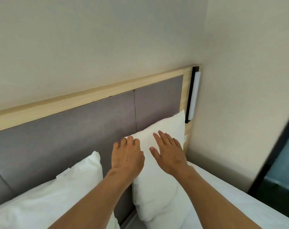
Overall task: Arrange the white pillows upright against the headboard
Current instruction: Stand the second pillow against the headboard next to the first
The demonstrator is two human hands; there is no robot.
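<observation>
A white pillow (pixel 158 192) stands upright against the grey padded headboard (pixel 84 126) near its right end. My left hand (pixel 126 154) curls its fingers over the pillow's top left corner and grips it. My right hand (pixel 169 152) lies flat on the pillow's front face, fingers spread, holding nothing. A second white pillow (pixel 54 195) leans against the headboard to the left, untouched, with my left forearm passing in front of its right edge.
The headboard has a light wooden frame (pixel 97 94). A white light bar on a black mount (pixel 194 95) hangs at its right end. White bedding (pixel 236 199) covers the bed at lower right. A dark glass panel (pixel 282 164) stands at the far right.
</observation>
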